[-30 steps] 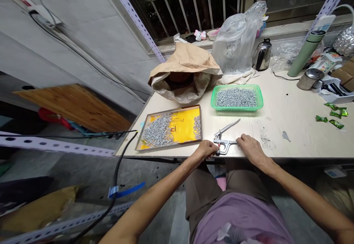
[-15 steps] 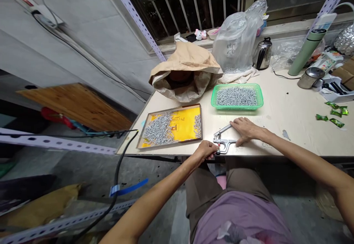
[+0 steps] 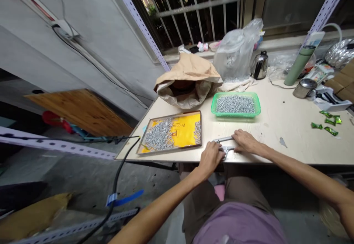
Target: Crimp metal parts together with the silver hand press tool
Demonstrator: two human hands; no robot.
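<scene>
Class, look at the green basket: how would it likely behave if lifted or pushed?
The green basket is probably heavy for its size, since many small metallic-looking pieces fill it. Its low, wide shape suggests it would slide rather than tip. Tilting could well spill the loose pieces, as its top is open.

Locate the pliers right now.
In the head view, the pliers are right of centre near the front edge of the table, left hand over one end, right hand at the other, green basket beyond.
</scene>
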